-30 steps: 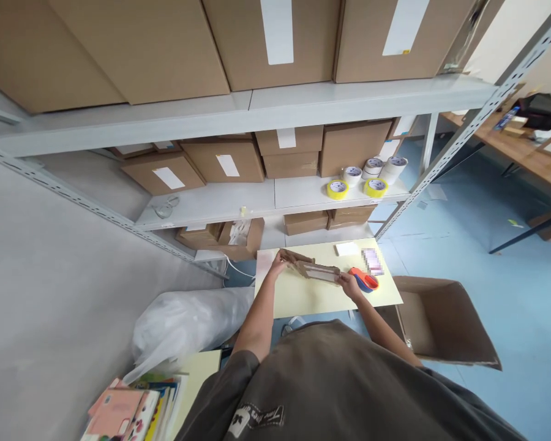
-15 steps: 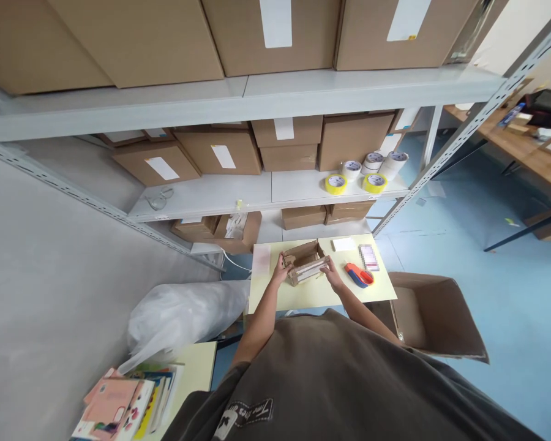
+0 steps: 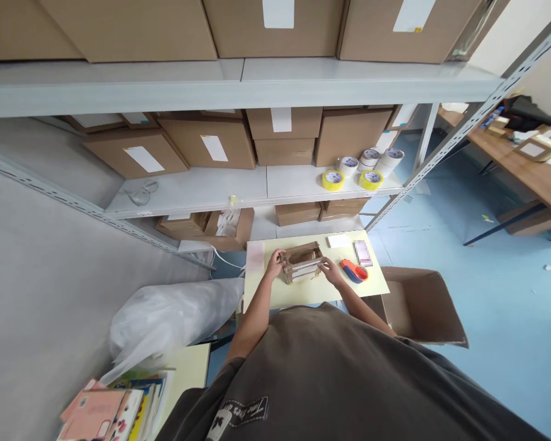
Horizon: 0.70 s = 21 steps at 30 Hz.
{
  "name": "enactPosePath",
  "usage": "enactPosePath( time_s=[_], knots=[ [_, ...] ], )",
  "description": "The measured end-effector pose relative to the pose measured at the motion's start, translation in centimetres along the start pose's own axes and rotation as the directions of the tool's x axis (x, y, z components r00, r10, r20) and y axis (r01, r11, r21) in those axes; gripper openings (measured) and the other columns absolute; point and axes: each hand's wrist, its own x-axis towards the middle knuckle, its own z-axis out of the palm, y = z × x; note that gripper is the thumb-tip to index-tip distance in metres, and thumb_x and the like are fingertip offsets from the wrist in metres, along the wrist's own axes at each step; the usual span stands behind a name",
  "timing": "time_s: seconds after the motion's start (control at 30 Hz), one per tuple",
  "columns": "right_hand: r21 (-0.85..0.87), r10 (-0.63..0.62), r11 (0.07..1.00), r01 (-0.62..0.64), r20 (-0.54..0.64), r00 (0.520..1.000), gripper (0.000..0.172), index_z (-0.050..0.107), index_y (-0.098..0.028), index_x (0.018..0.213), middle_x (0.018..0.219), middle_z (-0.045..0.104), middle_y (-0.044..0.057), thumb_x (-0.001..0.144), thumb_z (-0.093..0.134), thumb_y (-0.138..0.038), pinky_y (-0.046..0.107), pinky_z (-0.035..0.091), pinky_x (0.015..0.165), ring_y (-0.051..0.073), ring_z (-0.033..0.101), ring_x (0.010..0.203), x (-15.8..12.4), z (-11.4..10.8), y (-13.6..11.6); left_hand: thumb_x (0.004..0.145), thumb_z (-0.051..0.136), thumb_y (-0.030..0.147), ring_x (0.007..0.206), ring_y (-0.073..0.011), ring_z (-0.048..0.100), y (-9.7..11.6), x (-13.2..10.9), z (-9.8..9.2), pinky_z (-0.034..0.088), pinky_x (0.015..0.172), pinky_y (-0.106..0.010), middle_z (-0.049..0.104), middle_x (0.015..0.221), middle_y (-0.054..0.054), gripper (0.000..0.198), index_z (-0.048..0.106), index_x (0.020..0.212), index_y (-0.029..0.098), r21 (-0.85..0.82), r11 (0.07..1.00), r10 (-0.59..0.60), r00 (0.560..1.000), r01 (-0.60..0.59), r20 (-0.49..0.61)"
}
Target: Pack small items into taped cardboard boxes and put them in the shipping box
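Your left hand (image 3: 275, 265) and right hand (image 3: 331, 272) clamp their grip on opposite ends of an open-topped brown cardboard box (image 3: 305, 268) over the pale-yellow rectangular table (image 3: 284, 296), near a red-and-blue plastic object (image 3: 353, 272), yellow tape rolls (image 3: 333, 184) on the light-grey shelf (image 3: 211, 188) beyond.

The counter (image 3: 298, 294) is brightly lit, pale glare is thrown on the blue floor (image 3: 505, 294), edges are stretched by wide-angle distortion, and one small item (image 3: 362, 253) is pixelated.

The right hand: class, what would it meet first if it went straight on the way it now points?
Most likely the small open cardboard box: the right hand touches its right end and points in toward it. Depth is unclear; it might pass above.
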Motion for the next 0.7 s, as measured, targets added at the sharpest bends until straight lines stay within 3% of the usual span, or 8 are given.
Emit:
enactPosePath(
  time_s=[0.13,0.3,0.43,0.53,0.7],
  knots=[
    [0.015,0.050,0.999,-0.049,-0.085,0.995,0.048,0.065,-0.024,0.113,0.113,0.076,0.010,0.089,0.061,-0.065,0.042,0.057,0.091,0.030,0.070,0.107,0.1,0.6,0.7,0.079,0.077,0.024,0.129,-0.0291,0.063,0.1,0.4,-0.2,0.046,0.113,-0.040,0.070,0.133,-0.012,0.048,0.071,0.127,0.022,-0.015,0.999,-0.035,0.998,0.036,0.053],
    [-0.053,0.171,0.980,-0.191,-0.260,0.950,0.043,0.061,-0.023,0.107,0.113,0.075,0.014,0.083,0.066,-0.059,0.040,0.056,0.090,0.031,0.072,0.104,0.9,2.4,1.5,0.076,0.085,0.033,0.133,-0.0282,0.061,-1.0,-0.6,0.3,0.043,0.116,-0.039,0.065,0.142,-0.011,0.054,0.070,0.127,0.024,0.009,1.000,0.025,0.995,-0.026,0.092],
    [-0.036,0.267,0.958,-0.284,-0.238,0.934,0.053,0.057,-0.023,0.129,0.119,0.076,0.014,0.085,0.067,-0.050,0.037,0.057,0.086,0.028,0.073,0.104,0.9,4.1,1.9,0.076,0.082,0.020,0.127,-0.0262,0.063,-2.2,-1.0,1.1,0.042,0.115,-0.039,0.069,0.135,-0.008,0.047,0.070,0.121,0.026,0.101,0.994,-0.030,0.999,0.032,-0.022],
    [-0.057,0.301,0.946,-0.320,-0.215,0.929,0.061,0.053,-0.022,0.142,0.125,0.075,0.013,0.087,0.065,-0.046,0.037,0.056,0.091,0.026,0.074,0.104,0.8,4.9,2.0,0.078,0.079,0.018,0.123,-0.0262,0.064,-3.0,-0.8,1.6,0.043,0.114,-0.039,0.071,0.132,-0.009,0.042,0.071,0.118,0.025,0.126,0.990,-0.060,0.997,0.065,-0.044],
    [-0.095,0.326,0.931,-0.353,-0.219,0.920,0.065,0.057,-0.024,0.146,0.122,0.077,0.012,0.091,0.062,-0.058,0.037,0.055,0.091,0.029,0.074,0.106,1.5,4.9,1.9,0.083,0.079,0.027,0.122,-0.0273,0.064,-4.3,-0.6,1.8,0.044,0.112,-0.039,0.071,0.129,-0.011,0.038,0.070,0.120,0.024,0.116,0.990,-0.071,0.996,0.077,-0.056]
  ],
)
